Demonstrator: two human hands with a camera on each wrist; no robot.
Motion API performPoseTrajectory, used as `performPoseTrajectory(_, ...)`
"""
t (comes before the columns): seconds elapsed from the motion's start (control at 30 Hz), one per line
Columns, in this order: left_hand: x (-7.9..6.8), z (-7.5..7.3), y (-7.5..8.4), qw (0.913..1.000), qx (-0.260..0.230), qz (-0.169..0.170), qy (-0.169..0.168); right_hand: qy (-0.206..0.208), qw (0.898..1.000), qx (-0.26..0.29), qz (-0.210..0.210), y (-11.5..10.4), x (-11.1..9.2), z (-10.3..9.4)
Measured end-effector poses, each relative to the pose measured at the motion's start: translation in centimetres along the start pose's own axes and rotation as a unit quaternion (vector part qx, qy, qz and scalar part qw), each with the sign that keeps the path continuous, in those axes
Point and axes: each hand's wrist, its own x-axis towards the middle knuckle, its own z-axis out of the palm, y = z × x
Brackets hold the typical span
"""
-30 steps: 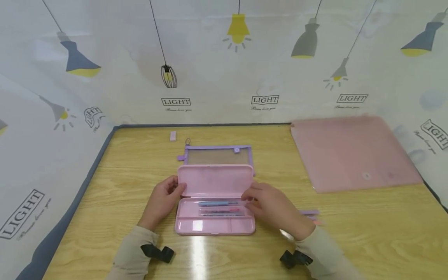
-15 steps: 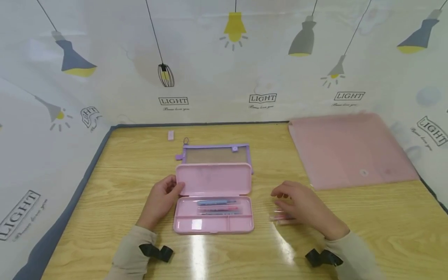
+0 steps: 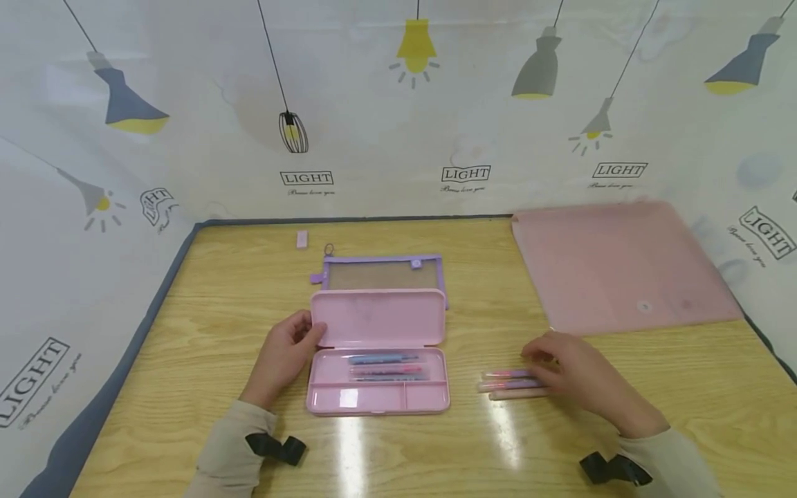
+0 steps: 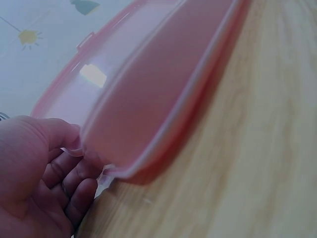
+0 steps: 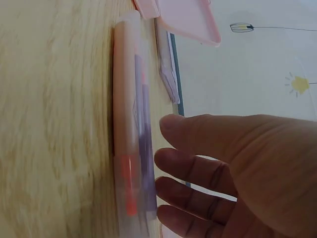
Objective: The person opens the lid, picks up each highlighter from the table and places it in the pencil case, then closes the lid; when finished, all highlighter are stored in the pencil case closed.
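A pink pencil case [image 3: 358, 399] lies with its lid [image 3: 378, 318] raised at the back. My left hand [image 3: 281, 358] pinches the lid's left edge, thumb on the inner face; the left wrist view shows its fingers [image 4: 81, 178] curled behind. In the long compartment rest a blue pen [image 3: 381, 359] and a couple of other slim pens [image 3: 389, 371]. To the right, my right hand [image 3: 585, 377] hovers over the ends of several pens, one peach [image 5: 125, 89] and others purple [image 3: 517, 374]. Its thumb and fingers are loosely bent beside them, holding nothing.
Behind the case lies a purple-edged mesh pouch [image 3: 380, 277], partly hidden by the lid. A small pale pink eraser-like block [image 3: 301, 239] sits at the back left. At the back right is a large pink folder [image 3: 623, 270]. A printed cloth wall [image 3: 373, 104] encloses the table.
My right hand has left the pencil case and moved right to the loose pens, its fingers now at their far ends. The left hand has stayed on the lid.
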Motion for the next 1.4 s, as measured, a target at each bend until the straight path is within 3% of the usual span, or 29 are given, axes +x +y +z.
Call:
performPoseTrajectory(0.5,0.0,0.0,0.1,1.0000,-0.001,-0.005,0.001,-0.020,0.999,-0.024,-0.026,1.0,-0.1,0.3)
performPoseTrajectory(0.93,0.0,-0.1,0.0,1.0000,0.003,-0.003,-0.004,0.003,0.998,-0.035,-0.042,1.0,-0.1,0.5)
performPoseTrajectory(1.2,0.1,0.0,-0.1,0.9999,-0.012,0.000,-0.006,0.011,0.999,-0.033,-0.039,-0.1,0.1,0.2)
performPoseTrajectory(1.4,0.0,-0.1,0.0,0.9999,-0.010,0.003,-0.005,0.020,0.998,-0.028,-0.054,-2.1,0.9,0.1)
